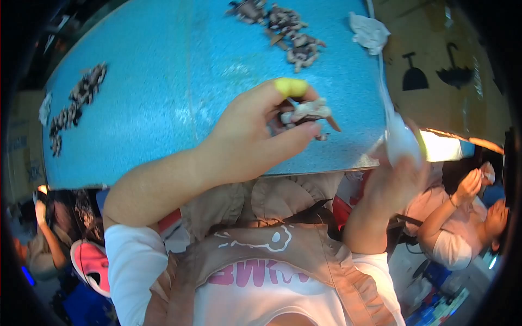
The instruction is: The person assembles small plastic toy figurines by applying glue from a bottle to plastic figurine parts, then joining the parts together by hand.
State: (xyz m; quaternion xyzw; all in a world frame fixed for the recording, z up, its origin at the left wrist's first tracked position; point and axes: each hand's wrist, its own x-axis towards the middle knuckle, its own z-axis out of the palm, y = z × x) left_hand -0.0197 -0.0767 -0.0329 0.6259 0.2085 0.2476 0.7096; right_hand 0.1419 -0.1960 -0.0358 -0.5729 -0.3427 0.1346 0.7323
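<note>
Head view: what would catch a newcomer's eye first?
Likely the bright blue table, filling the upper middle. Over it, the left hand, wearing a yellow wrap, holds a small piece. Further right, the blurred right hand holds a white object.

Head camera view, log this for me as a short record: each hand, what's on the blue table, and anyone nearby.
Left-hand grip: closed on a small cream-and-brown piece
Finger wrap: yellow, left hand
Right-hand grip: blurred, around a white corded thing, kind unclear
Blue table: left cluster and far-edge cluster of brown-and-pale pieces; crumpled white tissue at right
Nearby: another person at right, hands raised
</note>
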